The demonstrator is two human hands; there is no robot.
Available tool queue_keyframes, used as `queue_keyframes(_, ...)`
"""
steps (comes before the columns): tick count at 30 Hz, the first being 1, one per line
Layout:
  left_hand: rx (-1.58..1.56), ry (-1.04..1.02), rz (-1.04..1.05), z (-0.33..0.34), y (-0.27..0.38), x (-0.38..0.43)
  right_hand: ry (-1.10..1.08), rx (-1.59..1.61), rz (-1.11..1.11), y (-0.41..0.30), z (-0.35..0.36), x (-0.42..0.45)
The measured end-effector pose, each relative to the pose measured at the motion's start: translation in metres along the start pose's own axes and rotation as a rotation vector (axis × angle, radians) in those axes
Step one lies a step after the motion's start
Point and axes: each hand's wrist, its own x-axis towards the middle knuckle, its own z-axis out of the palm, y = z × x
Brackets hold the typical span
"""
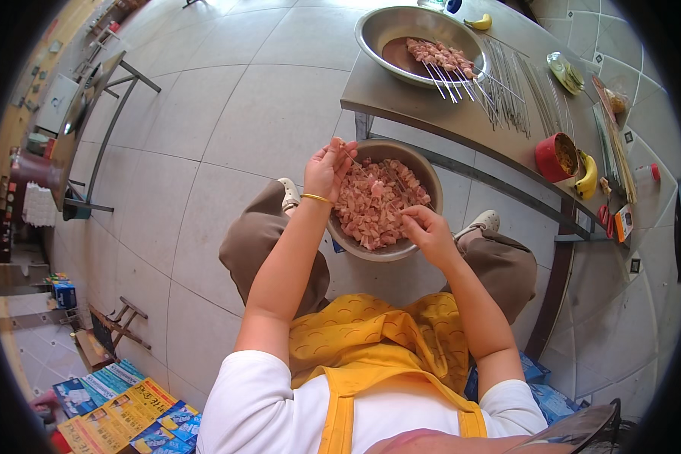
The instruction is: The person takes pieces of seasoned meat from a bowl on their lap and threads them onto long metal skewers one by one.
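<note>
Between my legs stands a wide metal bowl (438,196) heaped with small pieces of raw meat (369,224). At its upper left rim, my left hand (325,170) pinches a thin skewer (358,163) with its fingertips. The skewer slants down over the bowl towards my right hand (431,234), whose thumb and finger are closed on its other end at the right side. A lump of meat (377,187) appears to be on the skewer between the hands. On the table, filled meat skewers (442,57) lie in a large steel basin (369,34).
The metal table (420,108) spans the upper right. On it are bare metal skewers (505,91), a red container (547,159), bananas (587,176) and red-handled scissors (604,218). A folding stool (127,323) and cardboard boxes (127,417) are on the left.
</note>
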Motion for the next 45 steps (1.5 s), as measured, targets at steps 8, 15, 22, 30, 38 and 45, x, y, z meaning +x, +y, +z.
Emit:
queue_keyframes(8, 0.05, -0.035, -0.009, -0.003, -0.004, 0.003, 0.023, 0.003, -0.009, 0.002, 0.003, 0.002)
queue_keyframes(15, 0.062, -0.029, 0.011, 0.0, -0.008, 0.003, 0.111, -0.193, -0.115, 0.007, 0.01, -0.002)
queue_keyframes(22, 0.159, -0.031, 0.043, 0.003, -0.011, 0.001, 0.223, -0.412, -0.252, 0.007, 0.015, -0.005)
queue_keyframes(30, 0.227, -0.11, 0.031, 0.015, -0.026, -0.011, 0.204, -0.179, -0.136, 0.012, 0.014, -0.001)
queue_keyframes(38, 0.352, -0.192, -0.108, 0.023, -0.038, -0.014, 0.258, -0.063, -0.093, 0.015, 0.005, 0.007)
queue_keyframes(45, 1.387, -0.264, 0.341, 0.003, -0.06, 0.009, 0.305, 0.08, -0.022, 0.018, -0.014, 0.012)
